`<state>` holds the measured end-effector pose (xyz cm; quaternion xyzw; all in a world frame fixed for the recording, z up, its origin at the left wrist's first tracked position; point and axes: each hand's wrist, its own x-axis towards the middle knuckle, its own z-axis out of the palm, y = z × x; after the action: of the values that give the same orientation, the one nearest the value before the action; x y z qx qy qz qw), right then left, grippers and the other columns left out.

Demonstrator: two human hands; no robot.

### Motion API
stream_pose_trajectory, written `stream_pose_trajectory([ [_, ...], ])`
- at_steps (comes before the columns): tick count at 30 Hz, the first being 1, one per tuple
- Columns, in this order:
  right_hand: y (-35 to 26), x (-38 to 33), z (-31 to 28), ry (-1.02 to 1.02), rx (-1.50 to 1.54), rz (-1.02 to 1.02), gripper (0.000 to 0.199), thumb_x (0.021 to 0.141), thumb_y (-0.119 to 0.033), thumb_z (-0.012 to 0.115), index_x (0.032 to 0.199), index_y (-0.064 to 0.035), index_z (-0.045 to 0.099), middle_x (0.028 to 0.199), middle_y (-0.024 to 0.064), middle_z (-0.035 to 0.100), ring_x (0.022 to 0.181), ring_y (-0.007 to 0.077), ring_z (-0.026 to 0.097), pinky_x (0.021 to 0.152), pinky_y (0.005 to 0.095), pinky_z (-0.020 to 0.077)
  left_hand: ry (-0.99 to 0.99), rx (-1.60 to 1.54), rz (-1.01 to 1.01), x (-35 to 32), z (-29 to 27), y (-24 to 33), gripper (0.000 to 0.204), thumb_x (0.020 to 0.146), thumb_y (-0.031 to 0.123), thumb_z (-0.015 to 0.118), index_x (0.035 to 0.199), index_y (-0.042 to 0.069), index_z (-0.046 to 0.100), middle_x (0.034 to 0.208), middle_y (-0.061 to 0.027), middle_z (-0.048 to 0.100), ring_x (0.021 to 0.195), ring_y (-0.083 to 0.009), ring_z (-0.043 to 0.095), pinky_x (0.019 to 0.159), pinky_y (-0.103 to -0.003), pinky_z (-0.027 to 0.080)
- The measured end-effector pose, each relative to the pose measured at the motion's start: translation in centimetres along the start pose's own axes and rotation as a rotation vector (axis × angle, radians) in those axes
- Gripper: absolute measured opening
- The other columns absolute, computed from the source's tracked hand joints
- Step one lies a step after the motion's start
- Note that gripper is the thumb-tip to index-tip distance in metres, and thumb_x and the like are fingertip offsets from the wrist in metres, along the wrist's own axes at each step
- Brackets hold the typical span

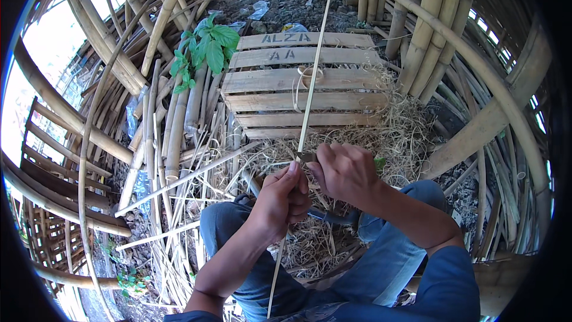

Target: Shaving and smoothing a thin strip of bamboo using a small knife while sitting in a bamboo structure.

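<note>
A long, thin bamboo strip [317, 62] runs from the far end of the view, past my hands, down to my lap. My left hand [279, 197] is closed around it, with the thumb pressed up along the strip. Just to the right, my right hand [348, 170] grips a knife, its handle hidden in the fist. The short dark blade [307, 157] pokes out leftward and meets the strip right above my left thumb. Both hands are close together above my bent knees.
A slatted wooden crate [304, 102] lies ahead, a strip coil [311, 76] on it. Curly shavings [411, 125] cover the ground around it. Bamboo poles [173, 137] and a leafy plant [208, 46] stand left; a bent pole [476, 68] arches on the right.
</note>
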<state>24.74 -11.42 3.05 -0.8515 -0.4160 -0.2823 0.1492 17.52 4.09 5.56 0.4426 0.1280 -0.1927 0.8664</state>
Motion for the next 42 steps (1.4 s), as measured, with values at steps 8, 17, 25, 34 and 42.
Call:
stream_pose_trajectory([
  [8,0.4,0.5,0.2,0.042,-0.112,-0.05,0.025,0.083,-0.025,0.057,0.073,-0.0043,0.048,0.056,0.005,0.045,0.048,0.0214,0.052,0.043,0.0334,0.0438,-0.027,0.024,0.014,-0.4,-0.3,0.0,0.039,0.098,0.038,0.035,0.074,0.008,0.043,0.052,0.005,0.023,0.041,-0.0065,0.021,0.037,-0.023,0.017],
  [17,7.7,2.3,-0.4,0.058,-0.264,0.367,0.033,0.097,-0.028,0.035,0.078,-0.0062,0.051,0.045,0.0019,0.045,0.032,0.0143,0.043,0.03,0.0319,0.0343,-0.073,0.067,-0.178,-1.5,1.1,-2.3,0.037,0.098,0.036,0.035,0.074,0.009,0.043,0.051,0.0051,0.023,0.039,-0.0071,0.019,0.036,-0.023,0.016],
  [25,2.5,-0.3,-1.1,0.078,0.272,0.232,0.026,0.094,-0.022,0.04,0.077,-0.0045,0.048,0.046,0.0077,0.046,0.034,0.0242,0.047,0.035,0.0363,0.0361,-0.084,0.064,-0.122,-1.4,-0.5,-0.9,0.039,0.098,0.038,0.034,0.075,0.008,0.045,0.051,0.0058,0.023,0.041,-0.0055,0.02,0.037,-0.023,0.016],
  [34,-1.1,-1.2,-0.5,0.061,0.281,0.083,0.02,0.09,-0.017,0.047,0.076,-0.0035,0.047,0.052,0.009,0.048,0.041,0.0247,0.051,0.038,0.0358,0.0395,-0.037,0.033,-0.15,-0.3,-0.4,-0.5,0.044,0.098,0.042,0.029,0.071,0.01,0.043,0.05,0.0047,0.024,0.039,-0.0066,0.018,0.035,-0.024,0.015],
  [42,-0.9,-1.1,-0.6,0.009,0.137,0.002,0.024,0.088,-0.021,0.052,0.078,-0.0002,0.049,0.052,0.0065,0.049,0.041,0.0195,0.051,0.036,0.0323,0.041,-0.005,0.052,-0.135,-0.6,-0.5,-0.6,0.046,0.098,0.041,0.03,0.067,0.01,0.042,0.048,0.0039,0.025,0.037,-0.0073,0.019,0.033,-0.024,0.016],
])
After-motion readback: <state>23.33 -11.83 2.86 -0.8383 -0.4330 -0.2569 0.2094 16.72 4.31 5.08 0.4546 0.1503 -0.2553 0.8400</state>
